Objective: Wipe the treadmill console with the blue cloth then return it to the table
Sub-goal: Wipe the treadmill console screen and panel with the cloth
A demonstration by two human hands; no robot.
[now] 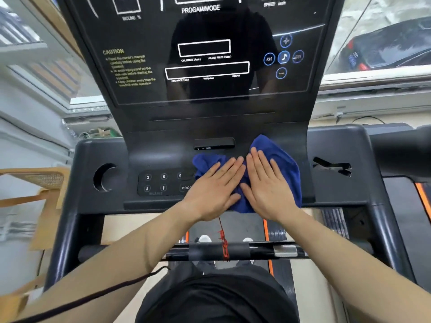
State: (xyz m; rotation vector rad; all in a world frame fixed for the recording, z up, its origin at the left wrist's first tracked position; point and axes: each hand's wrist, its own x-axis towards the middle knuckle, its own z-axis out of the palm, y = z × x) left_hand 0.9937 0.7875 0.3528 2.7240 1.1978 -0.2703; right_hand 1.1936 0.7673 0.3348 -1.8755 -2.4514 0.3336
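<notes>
The blue cloth [279,157] lies crumpled on the lower button panel of the black treadmill console [163,150], right of centre. My left hand [214,190] presses flat on the cloth's left part, fingers straight and together. My right hand [265,183] presses flat on its middle, fingers pointing up toward the screen. Both palms rest on the cloth and neither hand grips it. The cloth covers the right half of the button row; the buttons 3, 6 and 9 [163,176] show to its left. No table is in view.
The dark display screen [205,52] rises above the hands. A round cup holder [106,177] sits at the left and a slot [331,167] at the right. The handlebar [233,251] with a red cord crosses below my wrists. A wooden chair [35,183] stands at the left.
</notes>
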